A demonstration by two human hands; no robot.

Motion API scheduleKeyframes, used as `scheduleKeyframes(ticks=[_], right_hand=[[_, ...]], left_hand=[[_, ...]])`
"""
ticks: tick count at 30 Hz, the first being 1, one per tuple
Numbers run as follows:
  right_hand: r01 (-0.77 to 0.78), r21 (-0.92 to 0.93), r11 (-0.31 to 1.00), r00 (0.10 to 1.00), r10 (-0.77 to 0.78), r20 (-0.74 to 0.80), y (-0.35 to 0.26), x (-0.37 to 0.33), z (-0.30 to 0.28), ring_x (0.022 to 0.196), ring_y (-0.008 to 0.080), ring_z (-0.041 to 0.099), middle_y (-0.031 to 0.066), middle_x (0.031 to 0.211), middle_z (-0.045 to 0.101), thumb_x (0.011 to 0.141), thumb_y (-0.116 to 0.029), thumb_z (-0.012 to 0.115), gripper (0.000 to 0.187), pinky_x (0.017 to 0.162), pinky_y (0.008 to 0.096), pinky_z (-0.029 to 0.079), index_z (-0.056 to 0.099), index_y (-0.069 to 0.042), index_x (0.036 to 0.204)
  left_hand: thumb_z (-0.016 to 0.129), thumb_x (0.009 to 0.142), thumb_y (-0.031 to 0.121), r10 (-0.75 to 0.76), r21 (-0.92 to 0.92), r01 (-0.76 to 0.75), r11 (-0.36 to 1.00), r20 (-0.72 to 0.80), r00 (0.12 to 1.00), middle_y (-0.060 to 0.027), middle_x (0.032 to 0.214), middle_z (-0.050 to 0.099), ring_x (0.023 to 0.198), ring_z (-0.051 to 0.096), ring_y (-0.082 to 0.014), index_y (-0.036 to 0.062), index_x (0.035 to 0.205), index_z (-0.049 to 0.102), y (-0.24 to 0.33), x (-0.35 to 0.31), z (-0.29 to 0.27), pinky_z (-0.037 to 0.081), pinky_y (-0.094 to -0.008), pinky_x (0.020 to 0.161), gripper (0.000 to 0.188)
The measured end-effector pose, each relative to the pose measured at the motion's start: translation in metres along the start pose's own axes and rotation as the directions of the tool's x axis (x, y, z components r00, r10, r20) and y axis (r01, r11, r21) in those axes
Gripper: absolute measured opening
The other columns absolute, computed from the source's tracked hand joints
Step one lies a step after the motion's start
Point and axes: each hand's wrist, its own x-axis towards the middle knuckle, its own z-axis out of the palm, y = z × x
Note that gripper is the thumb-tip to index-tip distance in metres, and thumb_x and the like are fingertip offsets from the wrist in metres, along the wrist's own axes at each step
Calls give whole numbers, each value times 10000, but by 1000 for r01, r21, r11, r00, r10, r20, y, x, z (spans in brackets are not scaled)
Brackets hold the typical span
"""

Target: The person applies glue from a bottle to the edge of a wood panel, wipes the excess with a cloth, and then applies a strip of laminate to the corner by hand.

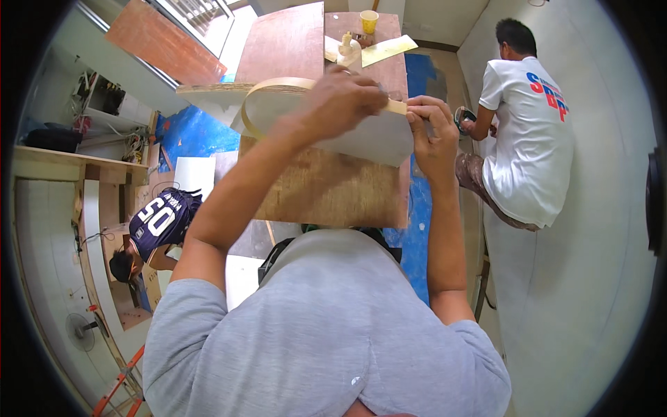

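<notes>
Plywood bench (326,191): both hands (344,101) (431,132) grip pale curling edge-banding strip (278,87) on white panel (375,139).

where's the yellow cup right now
In the head view the yellow cup stands at the far end of the plywood table, top centre, just beyond a small pale bottle.

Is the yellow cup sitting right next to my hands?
No, the yellow cup stands at the far end of the table, well beyond both hands, which hold a tan strip.
</notes>
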Motion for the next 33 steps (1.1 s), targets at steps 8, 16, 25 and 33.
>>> scheduleKeyframes(ticks=[8, 16, 25, 33], right_hand=[[171, -262, 950, 950, -89, 298, -34, 29, 23, 886, 274, 710, 26, 1069, 759, 885, -187, 780, 128, 871, 413, 505, 710, -88, 925], [109, -220, 969, 960, -45, 278, -30, 42, 47, 845, 275, 719, 18, 974, 756, 887, -180, 783, 104, 760, 407, 552, 716, -109, 922], [104, -217, 971, 959, -40, 281, -30, 40, 47, 904, 272, 726, 21, 1016, 759, 881, -169, 784, 101, 794, 410, 551, 715, -100, 906], [156, -227, 961, 928, -64, 367, -70, 50, 53, 975, 302, 697, 54, 1134, 721, 872, -164, 782, 125, 904, 451, 502, 716, -68, 915]], left_hand=[[751, 902, 87, -54, -80, 60, 995, 72, 996, -96, 976, 742, 910, 715, -301, 32, 965, 743, -39, -32, -38, 557, -404, 815, 85], [756, 863, 49, -98, -97, 108, 989, 101, 990, -104, 942, 728, 874, 715, -303, 12, 902, 744, -56, -28, -52, 556, -408, 786, 55], [701, 897, 45, 16, 8, -16, 1000, -4, 1000, -133, 947, 725, 896, 700, -368, -19, 908, 727, -52, -37, -41, 558, -445, 805, 70], [719, 878, 47, -82, -73, 84, 994, 28, 996, -130, 929, 720, 857, 694, -385, 7, 900, 729, -35, -39, -37, 545, -459, 779, 47]])
